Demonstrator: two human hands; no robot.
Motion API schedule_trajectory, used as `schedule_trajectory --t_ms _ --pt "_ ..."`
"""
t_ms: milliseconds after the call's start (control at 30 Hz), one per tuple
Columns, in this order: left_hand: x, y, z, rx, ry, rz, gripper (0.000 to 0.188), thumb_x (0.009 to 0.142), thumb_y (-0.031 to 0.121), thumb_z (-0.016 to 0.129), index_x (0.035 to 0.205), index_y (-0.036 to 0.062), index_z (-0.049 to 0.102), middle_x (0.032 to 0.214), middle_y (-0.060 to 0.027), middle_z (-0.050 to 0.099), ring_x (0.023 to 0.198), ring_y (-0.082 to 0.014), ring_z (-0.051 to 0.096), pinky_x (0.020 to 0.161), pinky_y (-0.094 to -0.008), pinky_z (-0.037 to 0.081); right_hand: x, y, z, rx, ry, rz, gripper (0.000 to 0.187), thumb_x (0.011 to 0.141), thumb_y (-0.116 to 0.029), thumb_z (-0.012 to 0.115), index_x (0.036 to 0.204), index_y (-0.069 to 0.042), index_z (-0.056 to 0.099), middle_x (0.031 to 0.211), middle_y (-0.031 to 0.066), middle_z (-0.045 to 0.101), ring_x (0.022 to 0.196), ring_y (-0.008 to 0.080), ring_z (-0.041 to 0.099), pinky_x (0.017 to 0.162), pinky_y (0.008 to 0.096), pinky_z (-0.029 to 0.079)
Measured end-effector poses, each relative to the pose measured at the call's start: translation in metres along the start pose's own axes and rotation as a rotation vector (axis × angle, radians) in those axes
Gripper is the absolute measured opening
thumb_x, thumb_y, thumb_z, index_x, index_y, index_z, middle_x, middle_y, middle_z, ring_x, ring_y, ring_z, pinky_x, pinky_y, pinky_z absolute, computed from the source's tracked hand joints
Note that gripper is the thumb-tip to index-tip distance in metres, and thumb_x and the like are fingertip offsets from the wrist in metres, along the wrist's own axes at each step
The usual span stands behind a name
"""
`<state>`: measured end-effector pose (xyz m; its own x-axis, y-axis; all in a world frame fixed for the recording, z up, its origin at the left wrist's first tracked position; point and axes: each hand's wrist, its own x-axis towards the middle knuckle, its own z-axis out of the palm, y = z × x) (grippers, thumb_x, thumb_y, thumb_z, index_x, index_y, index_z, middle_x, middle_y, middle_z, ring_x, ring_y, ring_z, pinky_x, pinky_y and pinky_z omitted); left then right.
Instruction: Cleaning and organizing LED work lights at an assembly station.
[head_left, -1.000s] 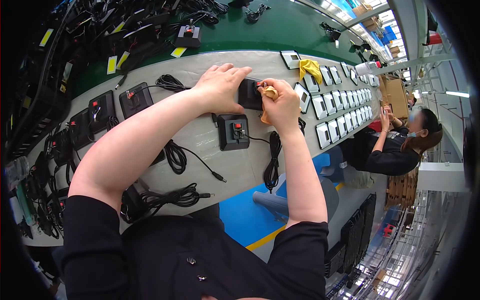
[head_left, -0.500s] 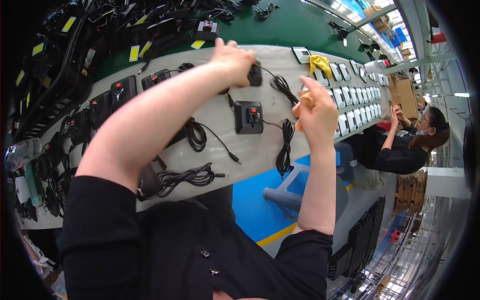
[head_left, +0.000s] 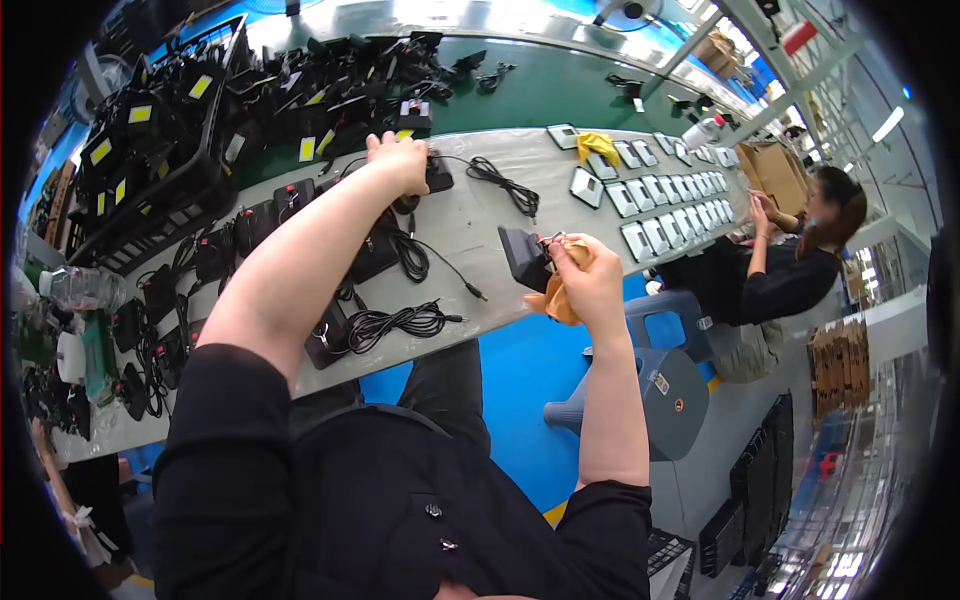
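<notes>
My right hand [head_left: 590,282] is closed around a tan cloth [head_left: 556,303] and the edge of a black square-based device [head_left: 522,257], held up tilted above the table's near edge. Beyond it, my left arm stretches over the table. My left hand [head_left: 398,163] has its fingers curled down at another black device [head_left: 438,174], which peeks out beside the thumb; the fingertips are partly hidden. A coiled black cable [head_left: 503,186] lies to the right of that device. Under my left forearm sit more black devices, one with a red switch [head_left: 291,194], and a cable coil [head_left: 400,322].
White-faced units [head_left: 655,190] stand in rows at the right, with a yellow cloth [head_left: 597,147] behind. A black crate [head_left: 215,150] and a heap of black parts [head_left: 340,80] fill the far left. A co-worker [head_left: 795,250] sits at right, near a grey-blue stool [head_left: 660,395].
My right hand has come nearer and now grips a black device along with the cloth; the device in the table's middle is gone from there. The view has shifted; my left hand remains at its device.
</notes>
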<state>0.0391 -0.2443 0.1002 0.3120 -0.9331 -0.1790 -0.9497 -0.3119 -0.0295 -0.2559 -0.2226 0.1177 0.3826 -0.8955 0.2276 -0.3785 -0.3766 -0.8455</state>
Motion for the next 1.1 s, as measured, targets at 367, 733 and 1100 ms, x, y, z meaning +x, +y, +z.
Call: schedule_trajectory --t_ms 367,733,1100 --pt "-0.243 0.056 -0.025 -1.359 0.395 0.996 0.116 0.059 0.017 0.086 0.146 0.001 0.011 0.147 -0.0207 0.025 0.137 -0.0315 0.031 0.112 -0.0407 0.024 -0.117 -0.09 0.034 1.616 -0.1 0.215 0.035 0.093 -0.019 0.051 0.122 0.001 0.051 0.11 0.0127 0.063 0.087 0.0225 0.068 0.071 0.0321 0.058" --pt "-0.285 0.007 -0.014 -1.531 0.35 0.846 0.12 0.057 0.022 0.089 0.147 0.0001 0.013 0.124 -0.0148 0.036 0.117 -0.0239 0.042 0.101 -0.0349 0.036 -0.15 -0.115 0.059 1.186 -0.343 0.371 0.049 0.083 -0.002 0.055 0.128 0.0 0.037 0.113 0.0199 0.057 0.099 0.0277 0.064 0.078 0.0357 0.057" --pt "-0.287 -0.028 -0.014 -1.276 0.348 0.695 0.106 0.058 0.003 0.077 0.145 -0.0002 0.018 0.131 -0.0157 0.033 0.123 -0.0269 0.037 0.105 -0.0361 0.033 -0.141 -0.101 0.021 0.974 -0.019 0.058 0.031 0.079 0.002 0.045 0.11 0.0 0.049 0.106 0.014 0.054 0.097 0.0227 0.058 0.081 0.0319 0.051"
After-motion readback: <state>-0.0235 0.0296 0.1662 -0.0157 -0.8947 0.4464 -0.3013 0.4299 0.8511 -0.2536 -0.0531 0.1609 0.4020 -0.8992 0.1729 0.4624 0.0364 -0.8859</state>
